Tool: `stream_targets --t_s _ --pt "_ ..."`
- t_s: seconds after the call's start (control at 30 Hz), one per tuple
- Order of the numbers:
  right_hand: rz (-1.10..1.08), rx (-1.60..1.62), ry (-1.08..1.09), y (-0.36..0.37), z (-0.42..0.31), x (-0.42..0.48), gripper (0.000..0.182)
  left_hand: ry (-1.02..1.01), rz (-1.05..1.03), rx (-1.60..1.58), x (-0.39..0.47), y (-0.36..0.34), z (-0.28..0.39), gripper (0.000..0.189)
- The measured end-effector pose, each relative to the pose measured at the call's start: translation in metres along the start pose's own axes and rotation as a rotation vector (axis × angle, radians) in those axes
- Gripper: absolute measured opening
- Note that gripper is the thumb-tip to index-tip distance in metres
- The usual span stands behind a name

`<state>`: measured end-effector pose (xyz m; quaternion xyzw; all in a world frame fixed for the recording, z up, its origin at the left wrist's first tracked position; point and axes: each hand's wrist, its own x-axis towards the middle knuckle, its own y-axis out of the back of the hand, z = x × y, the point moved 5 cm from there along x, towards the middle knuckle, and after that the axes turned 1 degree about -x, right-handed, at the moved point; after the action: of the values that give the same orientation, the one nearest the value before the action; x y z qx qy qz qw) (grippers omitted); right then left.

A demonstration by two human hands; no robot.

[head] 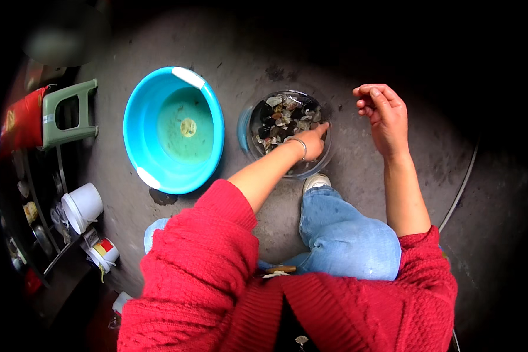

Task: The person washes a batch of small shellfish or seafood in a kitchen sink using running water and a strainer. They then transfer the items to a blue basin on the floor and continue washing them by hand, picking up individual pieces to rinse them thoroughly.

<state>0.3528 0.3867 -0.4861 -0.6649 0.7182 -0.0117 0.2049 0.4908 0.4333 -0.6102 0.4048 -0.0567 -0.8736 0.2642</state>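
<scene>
A round, clear bowl point(286, 174) on the floor holds many pale, amber and dark stones point(286, 116), which look wet. My left hand point(312, 141), with a silver-coloured bangle at the wrist, reaches into the bowl's right side. One finger points towards the rim; the others curl down out of sight, so whether they grip a stone is hidden. To the right of the bowl, my right hand point(383, 116) is raised with its fingers curled and its thumb against them. Nothing shows in it. A blue plastic basin point(134, 127) with white handles stands left of the bowl, with shallow, cloudy greenish liquid inside.
A green plastic stool point(50, 116) stands at the far left beside a red packet point(24, 119). White buckets point(86, 204) are below it, near a dark rack. My shoe point(317, 181) is close to the bowl. A thin cable point(462, 187) curves along the floor at right.
</scene>
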Motion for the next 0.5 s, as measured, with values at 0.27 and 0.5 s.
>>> stream_targets --t_s 0.27,0.5 --pt "-0.022 -0.046 -0.005 -0.008 0.002 0.002 0.016 0.128 -0.049 0.325 -0.009 0.043 -0.016 0.028" --pt "-0.050 -0.055 -0.015 -0.014 0.005 0.000 0.016 -0.027 -0.477 0.807 -0.004 0.019 -0.050 0.023"
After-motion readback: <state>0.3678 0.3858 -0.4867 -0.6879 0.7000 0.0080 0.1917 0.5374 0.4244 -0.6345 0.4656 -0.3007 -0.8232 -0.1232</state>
